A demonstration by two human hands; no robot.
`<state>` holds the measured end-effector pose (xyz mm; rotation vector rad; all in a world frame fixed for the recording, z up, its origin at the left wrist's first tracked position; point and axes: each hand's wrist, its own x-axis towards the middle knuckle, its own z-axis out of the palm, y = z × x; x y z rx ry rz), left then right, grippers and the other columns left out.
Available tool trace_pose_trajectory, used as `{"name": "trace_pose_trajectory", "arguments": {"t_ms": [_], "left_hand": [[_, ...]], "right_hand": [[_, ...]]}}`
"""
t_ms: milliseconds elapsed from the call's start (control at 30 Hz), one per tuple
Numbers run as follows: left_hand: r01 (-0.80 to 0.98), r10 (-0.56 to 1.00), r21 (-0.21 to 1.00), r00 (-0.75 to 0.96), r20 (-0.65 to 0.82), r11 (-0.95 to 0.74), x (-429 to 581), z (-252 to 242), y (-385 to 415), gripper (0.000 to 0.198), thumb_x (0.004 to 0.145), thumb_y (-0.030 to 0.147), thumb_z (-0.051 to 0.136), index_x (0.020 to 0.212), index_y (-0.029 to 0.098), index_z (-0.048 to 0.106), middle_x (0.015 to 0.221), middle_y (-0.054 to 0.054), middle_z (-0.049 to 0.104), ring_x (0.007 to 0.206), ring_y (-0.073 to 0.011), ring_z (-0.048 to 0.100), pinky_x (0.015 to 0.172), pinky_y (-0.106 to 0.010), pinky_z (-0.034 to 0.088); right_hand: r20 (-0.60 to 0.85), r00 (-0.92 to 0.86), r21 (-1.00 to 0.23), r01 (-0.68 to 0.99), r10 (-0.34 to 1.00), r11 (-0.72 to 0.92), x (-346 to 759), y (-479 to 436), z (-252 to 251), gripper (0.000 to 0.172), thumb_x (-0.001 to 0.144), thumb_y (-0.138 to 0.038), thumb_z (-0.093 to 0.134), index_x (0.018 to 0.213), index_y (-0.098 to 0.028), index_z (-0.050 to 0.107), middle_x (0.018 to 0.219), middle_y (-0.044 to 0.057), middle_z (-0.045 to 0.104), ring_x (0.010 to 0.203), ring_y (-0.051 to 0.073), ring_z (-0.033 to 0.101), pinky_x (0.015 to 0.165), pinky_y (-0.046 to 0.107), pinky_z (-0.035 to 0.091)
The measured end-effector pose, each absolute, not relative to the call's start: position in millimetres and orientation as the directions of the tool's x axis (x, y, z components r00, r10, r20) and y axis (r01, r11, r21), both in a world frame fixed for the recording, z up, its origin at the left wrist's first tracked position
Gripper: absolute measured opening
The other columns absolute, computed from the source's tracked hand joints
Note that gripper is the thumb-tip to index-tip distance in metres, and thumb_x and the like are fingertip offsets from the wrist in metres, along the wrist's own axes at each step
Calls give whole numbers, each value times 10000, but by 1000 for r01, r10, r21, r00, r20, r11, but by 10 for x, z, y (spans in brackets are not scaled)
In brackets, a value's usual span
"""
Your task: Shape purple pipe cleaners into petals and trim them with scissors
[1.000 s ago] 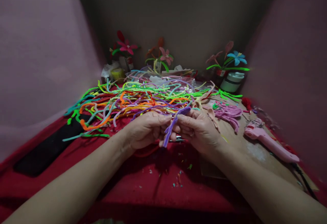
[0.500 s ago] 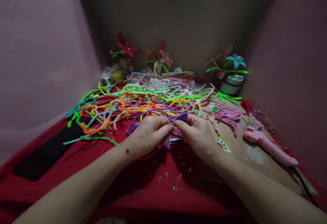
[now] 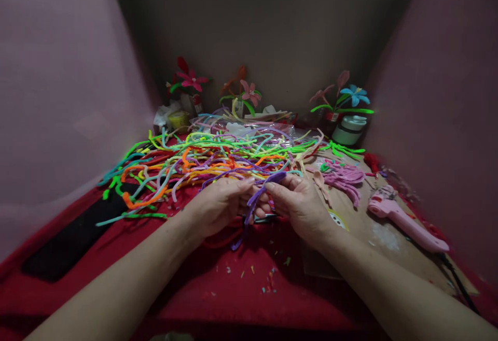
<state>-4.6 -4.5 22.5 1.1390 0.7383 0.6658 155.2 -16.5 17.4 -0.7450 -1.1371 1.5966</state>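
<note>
Between thumb and fingers of my right hand [image 3: 301, 201] is a purple pipe cleaner [image 3: 253, 198], bent into a flat loop at its upper end. Its two tails hang down to the left, crossing in front of the fingertips of my left hand [image 3: 221, 203]. That hand is open, thumb raised away from the fingers, which lie behind the tails. Under the hands, partly hidden, are scissors [image 3: 266, 218] with only a strip of metal showing. Just beyond spreads a tangled heap of coloured pipe cleaners [image 3: 187, 157].
A pink glue gun [image 3: 406, 222] lies on a cardboard sheet [image 3: 361, 250] at the right, near pink pipe-cleaner pieces [image 3: 344, 178] and a yellow-rimmed tape roll [image 3: 337, 220]. A black flat object [image 3: 73, 237] is at the left. Pipe-cleaner flowers [image 3: 190, 80] and a lidded jar [image 3: 349, 130] stand behind.
My left hand has loosened its pinch on the purple pipe cleaner, and its thumb has lifted away. The tails now slant lower to the left. My right hand keeps its hold.
</note>
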Motion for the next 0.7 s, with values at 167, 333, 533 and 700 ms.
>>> {"name": "trace_pose_trajectory", "arguments": {"t_ms": [167, 333, 533, 700], "left_hand": [[-111, 745, 947, 647, -161, 301, -1, 173, -82, 271, 841, 353, 454, 791, 125, 591, 445, 16, 509, 355, -71, 403, 448, -209, 359], [508, 914, 812, 398, 75, -288, 76, 123, -163, 226, 828, 293, 446, 645, 169, 490, 533, -7, 516, 463, -100, 436, 479, -221, 304], [624, 902, 679, 409, 137, -386, 116, 123, -194, 267, 867, 272, 364, 651, 172, 487, 545, -2, 532, 477, -102, 462, 511, -225, 347], [365, 884, 925, 461, -78, -109, 109, 185, -189, 266, 862, 338, 377, 736, 161, 530, 515, 24, 549, 386, -69, 442, 417, -178, 358]], "right_hand": [[95, -253, -943, -332, 963, 6, 1564, -136, 121, 174, 729, -284, 617, 654, -155, 527, 490, -66, 438, 410, 44, 329, 429, 203, 265], [34, -90, -985, -174, 995, 17, 1559, -97, 18, 183, 699, -257, 616, 588, -165, 503, 434, -94, 360, 391, 42, 253, 425, 212, 234], [19, -144, -968, -250, 989, -18, 1550, -67, 10, 205, 692, -288, 631, 595, -166, 499, 447, -90, 389, 379, 39, 267, 395, 205, 214], [32, -264, -949, -312, 964, -54, 1553, -69, 18, 244, 684, -313, 662, 587, -159, 501, 435, -79, 404, 367, 45, 286, 370, 209, 184]]}}
